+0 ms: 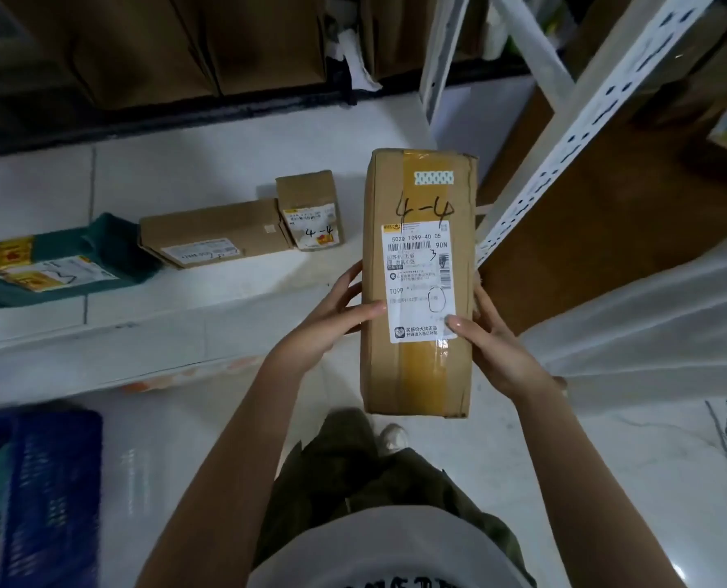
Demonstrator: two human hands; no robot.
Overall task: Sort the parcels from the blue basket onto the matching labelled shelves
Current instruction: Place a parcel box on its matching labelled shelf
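A long brown cardboard parcel point(419, 197) marked "4-4" by hand, with a white shipping label, is held lengthwise in front of me. My left hand point(332, 320) grips its left side and my right hand point(493, 341) grips its right side, thumbs on the label. The parcel hovers over the front edge of a low white shelf point(209, 163). On that shelf lie a small brown box point(311, 205) also marked "4-4", a flat brown box point(213, 235) and a green bag parcel point(64, 261). The blue basket point(52, 481) stands on the floor at lower left.
A white perforated shelf upright point(586, 120) slants at the right, with brown boards behind it. A white plastic sheet point(650, 316) hangs at the right. Dark cardboard boxes point(141, 48) line the shelf's back. My legs and shoe are on the white floor below.
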